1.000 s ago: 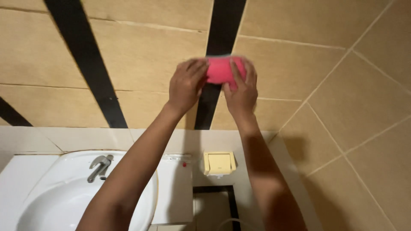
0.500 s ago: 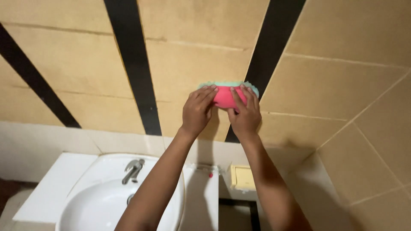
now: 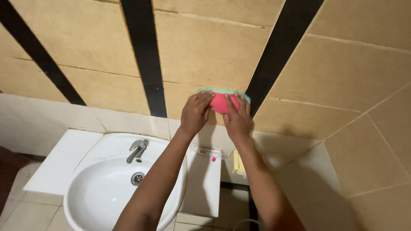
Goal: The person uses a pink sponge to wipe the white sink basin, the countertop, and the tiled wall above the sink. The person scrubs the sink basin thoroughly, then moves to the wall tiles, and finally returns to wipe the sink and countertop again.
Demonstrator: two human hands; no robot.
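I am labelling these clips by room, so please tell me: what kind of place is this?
Most likely a bathroom or washroom. A white washbasin with a metal tap stands below a tiled wall, and both hands press a pink sponge against the tiles.

- Sponge [image 3: 221, 102]: pressed flat on the wall [image 3: 205, 51], between left hand [image 3: 195, 113] and right hand [image 3: 238, 119].
- Basin [image 3: 107, 188]: below the hands, to the left.
- Tap [image 3: 138, 150]: on the basin's rear rim.
- Soap dish [image 3: 239, 164]: right of the basin, below the right hand.

light: warm, fairly dim; shadows: soft, right of arms; focus: sharp; edges: wide-angle bending
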